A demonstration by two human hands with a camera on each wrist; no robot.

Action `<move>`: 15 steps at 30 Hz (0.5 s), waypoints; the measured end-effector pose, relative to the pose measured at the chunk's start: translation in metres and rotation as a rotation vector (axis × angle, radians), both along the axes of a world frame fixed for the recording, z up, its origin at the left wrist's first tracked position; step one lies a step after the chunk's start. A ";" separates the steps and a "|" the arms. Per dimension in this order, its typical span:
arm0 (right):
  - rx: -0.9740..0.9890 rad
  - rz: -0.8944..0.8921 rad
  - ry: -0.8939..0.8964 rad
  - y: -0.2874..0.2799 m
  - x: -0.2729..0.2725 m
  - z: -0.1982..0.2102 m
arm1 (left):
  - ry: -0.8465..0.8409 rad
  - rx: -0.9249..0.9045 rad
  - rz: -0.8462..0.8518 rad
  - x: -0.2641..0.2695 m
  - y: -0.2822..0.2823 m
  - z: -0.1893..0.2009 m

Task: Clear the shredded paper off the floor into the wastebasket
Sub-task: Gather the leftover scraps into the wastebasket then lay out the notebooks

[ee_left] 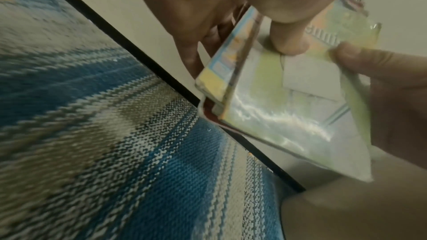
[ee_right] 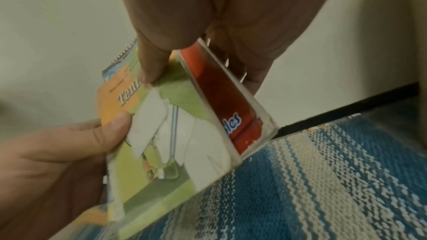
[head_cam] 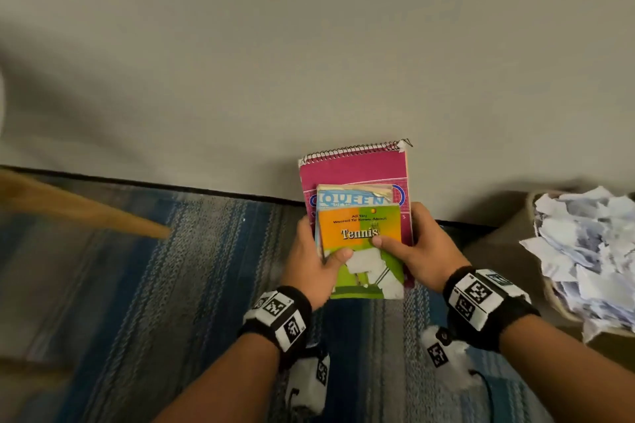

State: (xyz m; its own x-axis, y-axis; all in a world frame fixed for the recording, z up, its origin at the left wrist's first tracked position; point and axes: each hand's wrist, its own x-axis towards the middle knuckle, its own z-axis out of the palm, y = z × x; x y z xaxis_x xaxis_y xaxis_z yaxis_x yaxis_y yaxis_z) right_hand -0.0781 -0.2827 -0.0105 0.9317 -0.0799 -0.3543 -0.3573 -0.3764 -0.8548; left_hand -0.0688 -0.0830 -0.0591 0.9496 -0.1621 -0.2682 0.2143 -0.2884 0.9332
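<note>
Both hands hold a stack of books (head_cam: 360,237) over the far edge of the rug: a pink spiral notebook at the bottom, a "Queen" book in the middle, a green and orange "Tennis" book on top. My left hand (head_cam: 319,251) grips the stack's left side, thumb on the top cover. My right hand (head_cam: 405,244) grips its right side the same way. The wrist views show the stack (ee_left: 277,116) (ee_right: 180,134) tilted between the two hands. The wastebasket (head_cam: 533,206) stands at the right, heaped with shredded paper (head_cam: 584,244). I see no loose shreds on the floor.
A blue and grey striped rug (head_cam: 171,285) with a black border lies under my arms. Pale bare floor (head_cam: 309,62) stretches beyond it. A wooden leg (head_cam: 86,209) slants in at the left.
</note>
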 end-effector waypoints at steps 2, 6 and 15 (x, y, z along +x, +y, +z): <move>-0.011 0.040 0.023 0.013 -0.003 0.027 | 0.014 -0.009 0.038 -0.011 0.012 0.023; -0.010 0.074 0.027 0.049 -0.008 0.089 | 0.005 -0.060 0.109 -0.031 0.040 0.081; 0.214 0.231 0.075 0.164 -0.014 0.224 | -0.038 0.064 0.231 -0.047 0.153 0.218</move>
State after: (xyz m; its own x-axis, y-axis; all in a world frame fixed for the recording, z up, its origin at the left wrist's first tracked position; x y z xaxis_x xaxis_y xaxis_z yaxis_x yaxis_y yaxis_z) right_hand -0.0918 -0.1185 0.2134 0.8871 0.2146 -0.4086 -0.3483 -0.2697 -0.8977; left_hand -0.1154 0.0701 0.1589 0.9692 0.0771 -0.2339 0.2463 -0.2950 0.9232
